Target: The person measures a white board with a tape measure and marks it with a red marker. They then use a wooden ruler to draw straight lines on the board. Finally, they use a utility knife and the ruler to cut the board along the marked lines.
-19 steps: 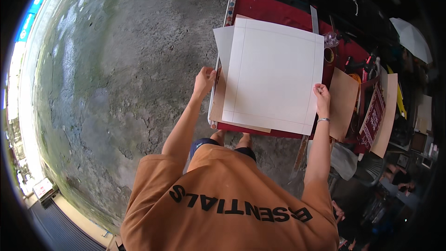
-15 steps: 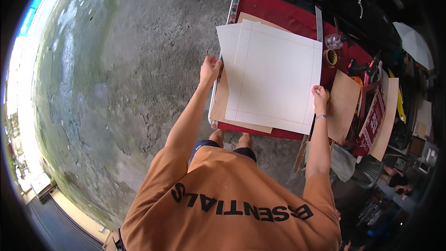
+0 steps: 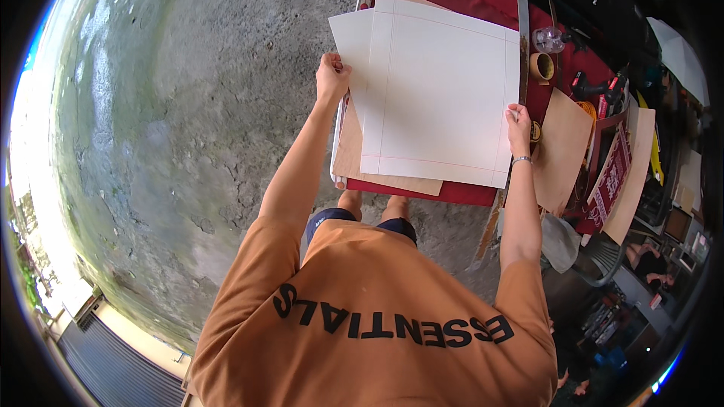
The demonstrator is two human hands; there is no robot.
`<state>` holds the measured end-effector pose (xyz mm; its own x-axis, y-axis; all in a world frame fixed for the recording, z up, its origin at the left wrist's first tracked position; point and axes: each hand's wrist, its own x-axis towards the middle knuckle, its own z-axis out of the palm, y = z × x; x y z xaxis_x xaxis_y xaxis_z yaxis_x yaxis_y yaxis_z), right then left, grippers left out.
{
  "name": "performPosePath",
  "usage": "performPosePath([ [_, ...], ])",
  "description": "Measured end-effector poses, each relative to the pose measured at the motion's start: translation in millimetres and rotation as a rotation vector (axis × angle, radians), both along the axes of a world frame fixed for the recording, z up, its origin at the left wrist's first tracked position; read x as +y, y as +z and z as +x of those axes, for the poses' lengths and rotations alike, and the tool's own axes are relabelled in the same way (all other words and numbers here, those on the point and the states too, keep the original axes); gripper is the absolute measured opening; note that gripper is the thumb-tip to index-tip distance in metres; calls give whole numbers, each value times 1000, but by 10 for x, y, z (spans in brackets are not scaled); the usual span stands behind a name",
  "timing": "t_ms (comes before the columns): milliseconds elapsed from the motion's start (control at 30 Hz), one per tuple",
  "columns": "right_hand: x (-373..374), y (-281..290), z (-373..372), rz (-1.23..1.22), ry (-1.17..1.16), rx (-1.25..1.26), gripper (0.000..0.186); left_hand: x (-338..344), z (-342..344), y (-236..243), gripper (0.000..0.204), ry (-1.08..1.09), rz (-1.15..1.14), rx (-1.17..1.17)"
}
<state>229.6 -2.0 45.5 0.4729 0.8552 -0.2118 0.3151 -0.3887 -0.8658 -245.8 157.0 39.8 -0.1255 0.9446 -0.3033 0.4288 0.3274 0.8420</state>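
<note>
A large white sheet (image 3: 445, 90) with thin ruled lines along its edges lies over a second white sheet (image 3: 351, 41), which sticks out at a slant on the left. My right hand (image 3: 518, 130), with a bracelet at its wrist, is closed on the right edge of the top sheet. At the left edge of the slanted sheet, my left hand (image 3: 332, 77) has its fingers curled in and pinched on that edge. Beneath both sheets a thin plywood board (image 3: 348, 143) shows along the left and the near side.
Under the boards is a table with a dark red cover (image 3: 460, 193). To the right are a metal ruler (image 3: 523, 22), a roll of tape (image 3: 541, 66), a clear plastic bottle (image 3: 548, 39), a plywood piece (image 3: 562, 154) and a red-black power drill (image 3: 596, 89). Concrete floor (image 3: 226, 105) stretches left.
The table and sheets sit higher in the picture as the view has shifted. My left hand has moved up along the slanted sheet's edge; my right hand stays on the top sheet's right edge.
</note>
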Motion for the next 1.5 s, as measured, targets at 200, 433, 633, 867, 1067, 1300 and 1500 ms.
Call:
performPosePath([
  [200,24,-186,16,77,-6,-248,22,-138,-116,81,79,-76,-44,-59],
  [433,-77,-340,75,13,-63,-164,27,-142,-179,65,69,-53,-42,-156],
  [633,-151,-303,75,-62,-78,-135,23,-145,-197,-6,42,-43,-110,-223],
  [867,-46,-338,-19,-33,-93,-289,26,-146,-242,-37,33,-19,-112,-274],
  [1067,-100,-346,-26,23,-77,-478,27,-159,-157,-57,44,-81,-53,-179],
  [1300,-346,146,-469,62,-44,-815,21,-230,-346,-131,44,-89,-48,-253],
  [1500,-2178,314,-513,-111,-453,-481,23,-614,-612,-183,37,-13,206,-94],
])
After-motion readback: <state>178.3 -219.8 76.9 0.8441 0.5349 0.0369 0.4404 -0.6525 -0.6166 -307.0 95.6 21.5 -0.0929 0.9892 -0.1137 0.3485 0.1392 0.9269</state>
